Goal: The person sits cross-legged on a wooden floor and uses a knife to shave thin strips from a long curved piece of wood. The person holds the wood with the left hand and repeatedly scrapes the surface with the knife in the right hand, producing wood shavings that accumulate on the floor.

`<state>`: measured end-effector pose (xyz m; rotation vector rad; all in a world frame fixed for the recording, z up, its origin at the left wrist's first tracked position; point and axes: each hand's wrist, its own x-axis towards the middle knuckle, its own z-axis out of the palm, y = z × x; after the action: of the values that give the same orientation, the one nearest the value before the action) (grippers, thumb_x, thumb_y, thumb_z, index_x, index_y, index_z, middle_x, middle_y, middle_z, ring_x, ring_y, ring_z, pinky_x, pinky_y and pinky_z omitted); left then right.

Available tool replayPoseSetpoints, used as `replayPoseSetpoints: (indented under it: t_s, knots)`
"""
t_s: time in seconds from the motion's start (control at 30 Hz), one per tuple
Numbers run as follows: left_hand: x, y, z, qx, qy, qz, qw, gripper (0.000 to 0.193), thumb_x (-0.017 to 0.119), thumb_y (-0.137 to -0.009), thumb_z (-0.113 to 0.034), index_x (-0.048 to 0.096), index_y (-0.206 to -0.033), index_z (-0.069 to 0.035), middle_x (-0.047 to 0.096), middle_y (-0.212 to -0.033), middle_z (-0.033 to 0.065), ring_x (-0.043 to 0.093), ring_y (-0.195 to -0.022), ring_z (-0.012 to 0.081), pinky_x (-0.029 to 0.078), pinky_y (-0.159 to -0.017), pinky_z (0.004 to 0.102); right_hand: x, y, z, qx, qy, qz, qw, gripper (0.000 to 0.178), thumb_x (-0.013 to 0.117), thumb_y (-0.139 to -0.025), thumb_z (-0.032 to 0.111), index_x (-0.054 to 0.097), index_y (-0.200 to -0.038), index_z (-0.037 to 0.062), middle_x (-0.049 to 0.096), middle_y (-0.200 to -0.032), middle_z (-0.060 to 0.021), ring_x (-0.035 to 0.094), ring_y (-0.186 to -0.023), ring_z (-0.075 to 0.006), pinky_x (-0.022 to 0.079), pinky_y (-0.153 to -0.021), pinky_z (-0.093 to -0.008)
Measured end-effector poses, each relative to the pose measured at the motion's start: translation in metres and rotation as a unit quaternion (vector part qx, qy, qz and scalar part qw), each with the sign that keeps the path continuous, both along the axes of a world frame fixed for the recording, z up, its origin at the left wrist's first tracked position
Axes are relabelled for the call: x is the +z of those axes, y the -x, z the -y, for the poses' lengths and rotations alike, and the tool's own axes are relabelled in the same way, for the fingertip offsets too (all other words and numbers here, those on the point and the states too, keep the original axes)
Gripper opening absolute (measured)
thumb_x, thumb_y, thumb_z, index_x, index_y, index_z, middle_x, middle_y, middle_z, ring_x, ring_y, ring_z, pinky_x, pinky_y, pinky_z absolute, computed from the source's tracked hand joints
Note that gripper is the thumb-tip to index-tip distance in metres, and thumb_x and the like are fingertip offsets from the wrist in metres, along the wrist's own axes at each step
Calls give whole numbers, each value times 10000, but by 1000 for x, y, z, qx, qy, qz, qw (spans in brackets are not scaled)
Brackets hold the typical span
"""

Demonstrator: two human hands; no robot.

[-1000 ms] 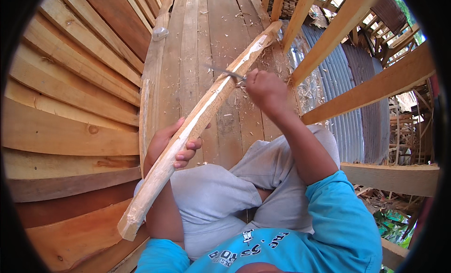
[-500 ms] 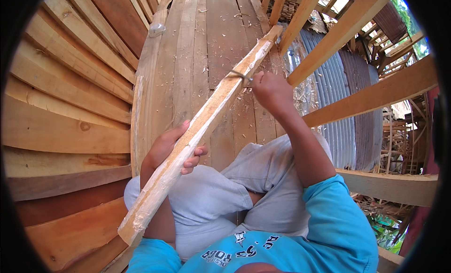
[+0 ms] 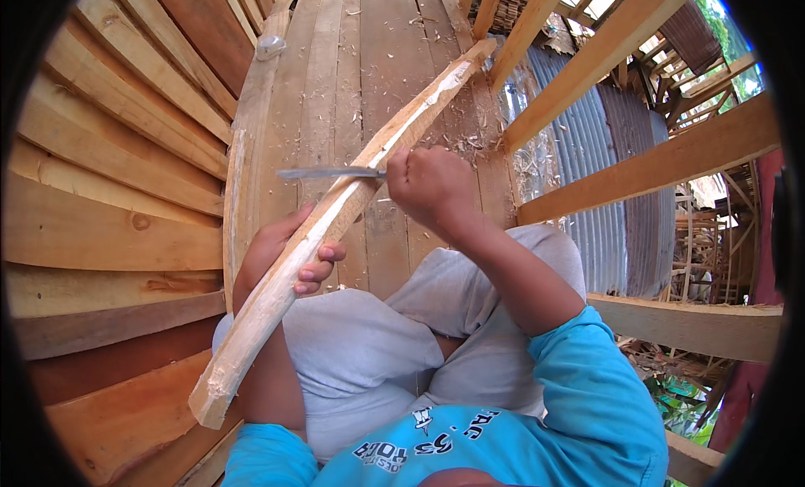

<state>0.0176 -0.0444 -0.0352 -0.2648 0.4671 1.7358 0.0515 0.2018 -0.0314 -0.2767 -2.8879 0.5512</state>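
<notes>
A long piece of wood (image 3: 277,287), partly shaved to a pale surface, slants from my lower left to the far right. My left hand (image 3: 289,256) is wrapped around its middle, fingers curling over the near side. In my right hand (image 3: 432,189) is a knife (image 3: 323,173), its blade lying across the wood beyond my left hand and pointing left. The knife's handle is mostly hidden in my closed fist. The wood's lower end rests over my left forearm, and its far end reaches toward the upright timbers.
Wood shavings (image 3: 457,141) litter the plank floor (image 3: 381,59). A plank wall (image 3: 126,177) stands on the left. On the right are timber rails (image 3: 662,156) and corrugated metal sheets (image 3: 579,185). A small clear container (image 3: 270,47) sits at the far left.
My right hand has drawn the knife down along the wood toward my left hand. The blade now shows longer, lying flatter across it. The wood has shifted slightly left.
</notes>
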Motion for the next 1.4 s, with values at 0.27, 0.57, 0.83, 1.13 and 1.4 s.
replayPoseSetpoints:
  t_s: [0.27, 0.57, 0.83, 1.13, 1.4]
  knots:
    - [16, -11, -11, -24, 64, -73, 995, 476, 303, -1067, -489, 399, -1361, -127, 482, -820, 103, 506, -528, 140, 454, -392, 261, 16, 7, -25, -67, 5, 47, 997, 509, 384, -955, 328, 714, -756, -5, 678, -751, -252, 667, -723, -453, 543, -754, -531]
    - [0, 5, -2, -14, -10, -24, 1000, 442, 299, -1081, -428, 369, -1338, -74, 442, -874, 93, 474, -557, 115, 487, -420, 242, -21, 19, -47, -42, 4, 3, 999, 492, 412, -932, 308, 694, -689, -13, 671, -727, -248, 669, -714, -447, 540, -743, -526]
    - [-6, 3, 3, 46, -89, 70, 993, 424, 295, -1085, -406, 360, -1325, -63, 449, -878, 100, 482, -567, 119, 488, -430, 247, -25, 31, -42, -72, -13, -30, 997, 492, 395, -939, 305, 715, -734, -6, 686, -783, -252, 680, -772, -448, 536, -778, -526]
    - [4, 0, -4, 22, 27, -73, 997, 529, 271, -1088, -381, 305, -1455, -1, 467, -827, 94, 496, -535, 101, 487, -396, 221, -22, 41, -89, -123, 108, 84, 983, 676, 373, -1008, 524, 681, -858, -59, 677, -869, -297, 669, -897, -443, 510, -823, -489]
    - [9, -2, -8, -11, 34, -88, 995, 496, 267, -1089, -399, 370, -1393, -21, 474, -841, 100, 502, -538, 109, 488, -390, 217, -19, 38, -93, 15, 209, -22, 978, 543, 474, -1050, 434, 687, -812, -5, 506, -611, -38, 487, -598, -128, 418, -595, -318]
